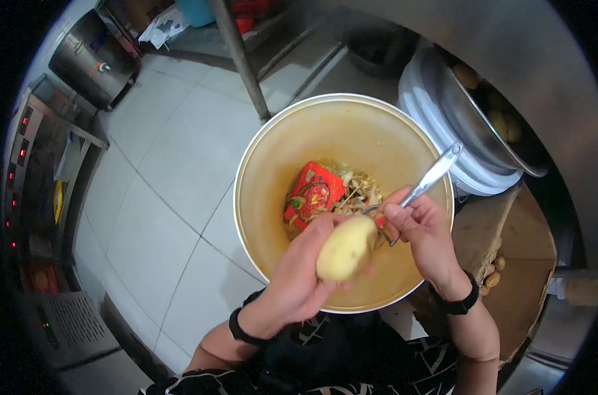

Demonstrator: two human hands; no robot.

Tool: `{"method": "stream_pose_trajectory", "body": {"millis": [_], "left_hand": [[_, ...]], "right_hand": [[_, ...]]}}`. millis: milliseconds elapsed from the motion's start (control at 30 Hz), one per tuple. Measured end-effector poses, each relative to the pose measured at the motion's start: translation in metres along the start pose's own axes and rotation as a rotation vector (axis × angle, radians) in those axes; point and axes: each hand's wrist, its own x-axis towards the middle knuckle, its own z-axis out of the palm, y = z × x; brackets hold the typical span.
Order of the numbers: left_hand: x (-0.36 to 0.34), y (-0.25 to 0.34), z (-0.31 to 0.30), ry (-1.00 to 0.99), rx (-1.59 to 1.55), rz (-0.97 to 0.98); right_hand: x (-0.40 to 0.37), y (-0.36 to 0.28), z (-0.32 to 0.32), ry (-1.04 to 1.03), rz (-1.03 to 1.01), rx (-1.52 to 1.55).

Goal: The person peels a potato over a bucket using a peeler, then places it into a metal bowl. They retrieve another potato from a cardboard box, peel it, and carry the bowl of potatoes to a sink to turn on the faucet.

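A mostly peeled, pale yellow potato (346, 251) rests in my left hand (300, 268), with the fingers wrapped around it. Brown skin still shows on its right side. My right hand (425, 230) grips a metal peeler (433, 176), its handle slanting up to the right and its head close to the potato's upper right end. Both hands are over a large round bucket (265, 164) with a yellowish inside wall. At its bottom lie peelings (365, 187) and a crumpled red packet (315, 191), partly hidden by my left hand.
A metal bowl (473, 112) holding potatoes sits tilted on white tubs (421, 99) at the upper right. Below it, an open cardboard box (526, 263) has small potatoes (491, 276) inside. A metal table leg (240, 59) stands behind the bucket; kitchen equipment (95, 59) lines the left.
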Motion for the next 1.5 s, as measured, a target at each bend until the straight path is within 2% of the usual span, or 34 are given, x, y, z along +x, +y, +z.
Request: {"method": "stream_pose_trajectory", "body": {"millis": [33,100,133,200,233,300,333,433,467,500,567,600,633,700,733,767,833,867,967,1000,1033,1100,1167,1233,1267,1300,1367,1400,1500], "left_hand": [[-0.002,-0.001,-0.003,-0.018,-0.112,-0.043],[-0.003,0.002,-0.001,-0.016,-0.119,-0.033],[-0.003,0.003,0.003,0.004,-0.168,-0.045],[-0.002,0.0,0.004,0.027,-0.226,-0.056],[-0.002,-0.001,0.005,0.054,-0.199,-0.038],[0.0,-0.003,0.005,0.082,-0.165,-0.022],[0.001,-0.004,0.004,0.057,-0.173,-0.03],[0.005,-0.008,-0.003,0.036,-0.207,-0.042],[0.004,-0.008,-0.005,0.038,-0.234,-0.041],[0.0,-0.007,-0.005,0.038,-0.235,-0.041],[-0.006,-0.004,-0.004,-0.086,-0.187,-0.086],[-0.002,-0.001,-0.004,-0.093,-0.18,-0.082],[0.0,0.0,-0.005,-0.058,-0.191,-0.082],[-0.002,-0.001,-0.002,-0.012,-0.205,-0.086],[-0.003,0.001,0.003,0.048,-0.189,-0.067],[-0.003,0.002,0.006,0.109,-0.176,-0.049],[-0.001,-0.003,0.002,0.111,-0.174,-0.016],[0.001,-0.005,0.001,0.114,-0.167,0.019],[0.001,-0.009,0.0,0.157,-0.038,-0.014],[0.0,-0.01,-0.002,0.159,-0.039,-0.019],[-0.002,-0.011,-0.002,0.09,-0.018,-0.022],[0.002,-0.007,-0.003,0.005,0.017,-0.016],[0.002,-0.003,-0.007,-0.031,-0.211,-0.092],[0.001,-0.002,-0.002,-0.003,-0.23,-0.074],[0.002,-0.003,0.002,0.078,-0.222,-0.074],[0.002,-0.004,0.004,0.159,-0.217,-0.074],[0.002,-0.006,0.0,0.115,-0.181,-0.058],[0.002,-0.007,-0.001,0.074,-0.141,-0.041],[0.003,-0.01,0.001,0.091,-0.054,-0.004]], "right_hand": [[-0.002,0.0,0.004,-0.007,0.015,0.002],[0.0,-0.003,0.008,0.103,-0.181,-0.35],[0.0,-0.005,0.007,0.103,-0.183,-0.353],[-0.004,-0.009,0.004,0.029,-0.364,0.019],[-0.008,-0.012,0.007,0.029,-0.361,0.018],[-0.02,-0.015,0.016,-0.158,-0.256,0.193],[-0.023,-0.013,0.02,-0.22,-0.255,0.085],[-0.022,-0.01,0.024,-0.239,-0.318,-0.009],[-0.021,-0.011,0.026,-0.147,-0.21,0.138],[-0.014,-0.006,0.019,-0.146,-0.209,0.137],[0.005,0.008,-0.003,0.025,-0.113,0.126],[0.001,0.004,-0.002,0.006,-0.055,0.032],[0.001,0.0,0.001,0.0,-0.051,0.032],[0.001,-0.007,0.009,0.104,-0.247,-0.182],[-0.002,-0.012,0.007,0.065,-0.266,-0.056],[-0.007,-0.015,0.011,0.065,-0.268,-0.058],[-0.018,-0.019,0.021,-0.042,-0.281,0.175],[-0.022,-0.021,0.023,-0.158,-0.204,0.138],[-0.021,-0.017,0.031,-0.127,-0.227,0.167],[-0.017,-0.015,0.025,0.003,-0.199,0.12],[-0.01,-0.008,0.013,0.004,-0.198,0.119],[0.007,0.003,-0.006,0.029,0.043,-0.096],[0.003,-0.002,0.005,-0.011,-0.012,-0.055],[0.002,-0.013,0.01,0.118,-0.252,-0.128],[0.0,-0.011,0.005,0.086,-0.299,0.002],[-0.006,-0.011,0.007,0.086,-0.3,0.0],[-0.019,-0.013,0.018,-0.106,-0.308,0.192],[-0.021,-0.011,0.019,-0.212,-0.307,0.109],[-0.02,-0.012,0.024,-0.166,-0.284,0.103]]}}
